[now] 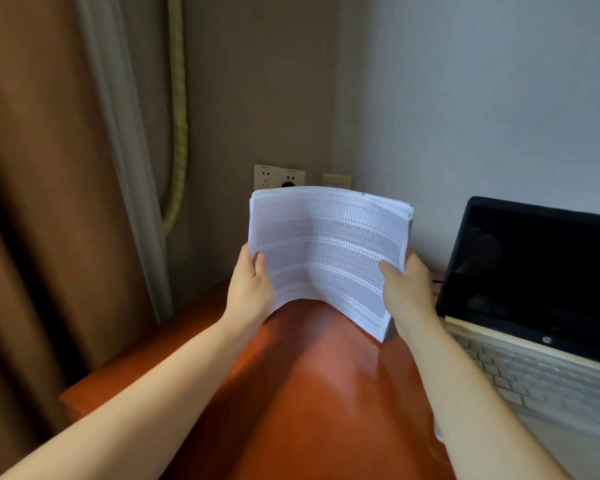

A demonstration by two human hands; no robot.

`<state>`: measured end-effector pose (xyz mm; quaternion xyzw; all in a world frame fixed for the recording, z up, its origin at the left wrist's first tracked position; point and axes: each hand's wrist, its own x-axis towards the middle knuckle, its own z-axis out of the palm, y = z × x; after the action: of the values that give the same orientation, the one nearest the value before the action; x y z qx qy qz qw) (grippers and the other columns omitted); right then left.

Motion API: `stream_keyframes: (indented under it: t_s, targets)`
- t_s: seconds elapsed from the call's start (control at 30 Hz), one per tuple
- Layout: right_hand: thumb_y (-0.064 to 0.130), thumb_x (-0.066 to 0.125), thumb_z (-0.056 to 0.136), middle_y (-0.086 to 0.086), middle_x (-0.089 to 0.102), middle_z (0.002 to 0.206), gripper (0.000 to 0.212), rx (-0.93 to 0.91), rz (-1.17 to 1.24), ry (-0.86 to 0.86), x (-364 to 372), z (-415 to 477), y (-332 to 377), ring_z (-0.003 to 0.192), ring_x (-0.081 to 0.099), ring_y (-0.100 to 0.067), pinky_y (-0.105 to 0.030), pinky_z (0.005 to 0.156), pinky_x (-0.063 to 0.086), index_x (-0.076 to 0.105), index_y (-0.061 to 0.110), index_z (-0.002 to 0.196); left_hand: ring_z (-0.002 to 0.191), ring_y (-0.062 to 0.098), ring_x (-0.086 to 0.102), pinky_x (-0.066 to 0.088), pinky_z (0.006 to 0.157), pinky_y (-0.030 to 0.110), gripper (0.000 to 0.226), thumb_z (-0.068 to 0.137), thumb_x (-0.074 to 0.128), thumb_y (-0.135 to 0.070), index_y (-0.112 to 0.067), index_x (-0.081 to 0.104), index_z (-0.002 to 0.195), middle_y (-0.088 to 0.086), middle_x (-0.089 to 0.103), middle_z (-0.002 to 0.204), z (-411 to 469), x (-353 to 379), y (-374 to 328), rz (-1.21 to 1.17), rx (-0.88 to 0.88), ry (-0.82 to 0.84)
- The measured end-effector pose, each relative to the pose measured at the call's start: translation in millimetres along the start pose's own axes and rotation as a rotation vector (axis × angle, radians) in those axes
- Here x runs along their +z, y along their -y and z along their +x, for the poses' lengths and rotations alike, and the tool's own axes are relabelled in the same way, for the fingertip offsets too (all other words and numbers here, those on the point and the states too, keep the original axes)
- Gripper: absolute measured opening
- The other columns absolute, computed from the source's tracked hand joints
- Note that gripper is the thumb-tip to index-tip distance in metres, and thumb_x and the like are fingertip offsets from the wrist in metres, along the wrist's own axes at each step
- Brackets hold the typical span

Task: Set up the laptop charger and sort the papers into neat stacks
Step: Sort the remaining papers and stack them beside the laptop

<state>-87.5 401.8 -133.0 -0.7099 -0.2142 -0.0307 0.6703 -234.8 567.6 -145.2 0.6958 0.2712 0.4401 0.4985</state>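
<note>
A thick stack of printed papers (326, 247) with table grids is lifted above the red-brown desk (312, 393), bowed in the middle. My left hand (252, 289) grips its left edge, thumb on the top sheet. My right hand (407, 289) grips the right edge the same way. An open laptop (534, 306) with a dark screen and pale keyboard stands at the right of the desk. A wall socket plate (279, 176) with a black plug in it sits on the wall just behind the papers. The charger's cable is hidden.
A brown curtain (49, 202) with a pale lining and a braided cord hangs at the left, next to the desk's left edge. A small second wall plate (336, 183) sits right of the socket. The wall corner is behind the desk.
</note>
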Motion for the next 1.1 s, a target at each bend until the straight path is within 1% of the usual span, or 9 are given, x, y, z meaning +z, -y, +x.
stream_keyframes:
  t_s: [0.17, 0.3, 0.37, 0.53, 0.73, 0.8, 0.93, 1.0, 1.1]
  targets:
    - [0.015, 0.059, 0.095, 0.007, 0.065, 0.094, 0.012, -0.076, -0.078, 0.012, -11, -1, 3, 0.088, 0.062, -0.016, -0.028, 0.069, 0.046, 0.06, 0.018, 0.106, 0.114, 0.011, 0.057, 0.042, 0.093, 0.032, 0.034, 0.111, 0.033, -0.039, -0.025, 0.054, 0.133, -0.01, 0.061, 0.121, -1, 7, 4, -0.003, -0.02, 0.015]
    - [0.018, 0.057, 0.098, 0.004, 0.067, 0.11, 0.028, -0.065, -0.076, 0.005, -8, -4, -4, 0.101, 0.061, -0.015, -0.027, 0.085, 0.042, 0.061, 0.017, 0.126, 0.106, 0.008, 0.06, 0.046, 0.082, 0.025, 0.029, 0.111, 0.036, -0.033, -0.024, 0.059, 0.125, -0.011, 0.064, 0.111, 1, 7, 1, 0.013, 0.026, 0.003]
    - [0.022, 0.056, 0.099, 0.004, 0.067, 0.109, 0.027, -0.052, -0.056, -0.01, -9, -3, -6, 0.1, 0.062, -0.015, -0.029, 0.085, 0.044, 0.062, 0.017, 0.125, 0.103, 0.003, 0.06, 0.046, 0.082, 0.023, 0.025, 0.111, 0.037, -0.03, -0.025, 0.059, 0.121, -0.013, 0.064, 0.108, 3, 5, 0, 0.017, 0.066, -0.016]
    - [0.03, 0.06, 0.097, 0.006, 0.069, 0.099, 0.019, -0.008, -0.094, 0.002, -13, 2, -11, 0.095, 0.066, -0.019, -0.035, 0.082, 0.051, 0.065, 0.02, 0.114, 0.116, 0.015, 0.056, 0.043, 0.091, 0.035, 0.026, 0.11, 0.038, -0.035, -0.025, 0.052, 0.13, -0.008, 0.06, 0.121, 10, 4, 7, 0.038, -0.08, 0.0]
    - [0.023, 0.055, 0.1, 0.003, 0.064, 0.092, 0.019, -0.229, -0.265, -0.051, -31, 0, 30, 0.085, 0.061, -0.017, -0.023, 0.067, 0.044, 0.066, 0.013, 0.111, 0.136, 0.03, 0.05, 0.046, 0.108, 0.051, 0.066, 0.102, 0.057, -0.034, -0.024, 0.022, 0.158, 0.003, 0.046, 0.151, 24, -6, -12, 0.089, -0.143, -0.028]
    - [0.021, 0.053, 0.101, 0.003, 0.063, 0.09, 0.015, -0.341, -0.319, -0.042, -38, -4, 50, 0.081, 0.057, -0.015, -0.01, 0.058, 0.037, 0.065, 0.016, 0.11, 0.149, 0.033, 0.033, 0.03, 0.119, 0.06, 0.082, 0.099, 0.06, -0.038, -0.026, 0.008, 0.162, 0.005, 0.025, 0.165, 22, -7, -23, 0.259, -0.036, -0.136]
    - [0.023, 0.052, 0.101, 0.008, 0.059, 0.079, 0.013, -0.539, -0.426, -0.02, -45, -11, 80, 0.075, 0.055, -0.019, -0.026, 0.059, 0.037, 0.064, 0.02, 0.107, 0.158, 0.026, 0.008, 0.007, 0.123, 0.055, 0.089, 0.096, 0.057, -0.047, -0.013, 0.008, 0.163, 0.008, 0.011, 0.17, 16, -5, -68, 0.569, 0.511, -0.232]
    - [0.019, 0.052, 0.1, 0.009, 0.058, 0.074, 0.013, -0.611, -0.464, -0.014, -45, -13, 88, 0.07, 0.054, -0.021, -0.027, 0.057, 0.04, 0.063, 0.024, 0.106, 0.156, 0.025, 0.017, 0.013, 0.124, 0.053, 0.09, 0.095, 0.055, -0.055, -0.015, 0.012, 0.163, 0.005, 0.022, 0.168, 18, -2, -94, 0.555, 0.644, -0.083]
    - [0.016, 0.052, 0.1, 0.009, 0.056, 0.072, 0.015, -0.699, -0.511, -0.026, -45, -17, 97, 0.069, 0.051, -0.023, -0.037, 0.059, 0.046, 0.062, 0.025, 0.107, 0.129, 0.018, 0.055, 0.044, 0.112, 0.045, 0.065, 0.097, 0.059, -0.056, -0.025, 0.04, 0.151, -0.003, 0.057, 0.144, 32, -12, -121, 0.461, 0.589, 0.294]
